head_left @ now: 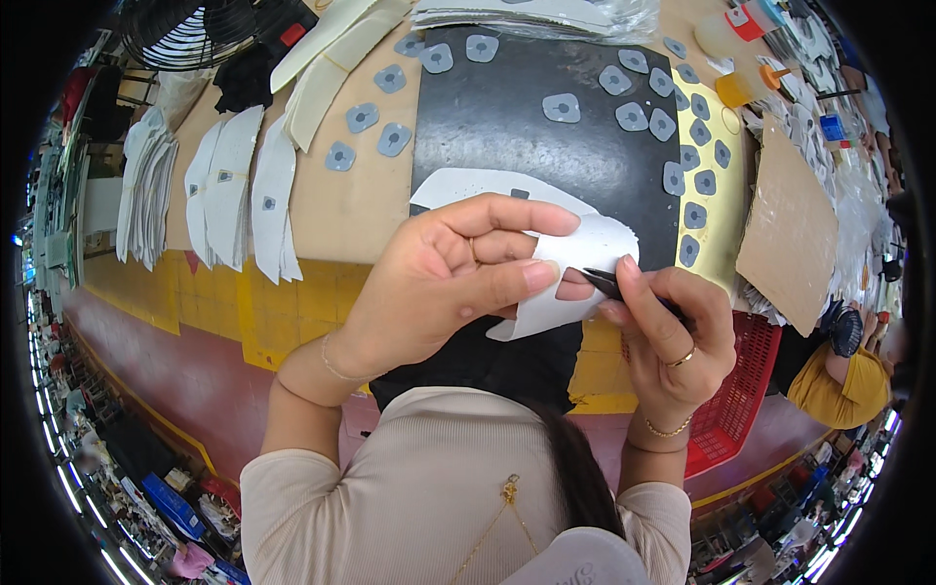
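White cut piece (575,268) between left hand (448,278) and right hand (673,331), black tool (609,285)

White cut piece (575,255) at frame centre: thin, flexible sheet, matt, smooth, paper-like or synthetic leather, cannot tell which. Black mat (507,127) above: slightly glossy, scuffed grey. Small grey patches (561,107) scattered on it: matt, soft foam or fabric look. Tabletop (341,210): tan, matt, board-like; yellow painted edge. Cardboard sheet (790,229) at right: brown, rough. Red basket (731,400) lower right: plastic mesh.
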